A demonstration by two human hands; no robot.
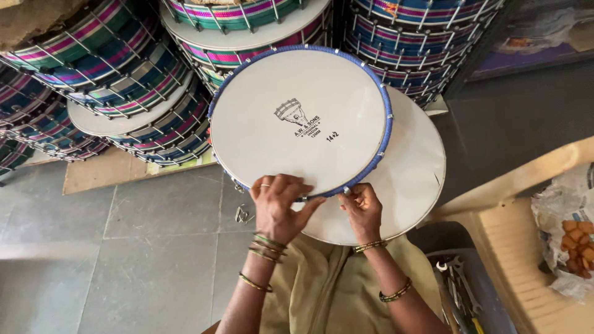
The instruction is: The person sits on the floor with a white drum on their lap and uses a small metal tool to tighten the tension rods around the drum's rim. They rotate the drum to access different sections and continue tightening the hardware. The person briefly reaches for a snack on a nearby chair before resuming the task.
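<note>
A round white drum head with a blue-wrapped rim and a small dark printed emblem is held tilted in front of me. My left hand grips its near edge, fingers curled over the skin. My right hand pinches the rim just to the right, at the end of the blue wrapping. Under it lies a second plain white drum skin, resting on my lap. Both wrists wear bangles.
Stacks of striped drums with metal rods fill the back. A small metal hook lies on the grey tile floor. To the right are a bin with wrenches, a yellow plastic stool and a bag of snacks.
</note>
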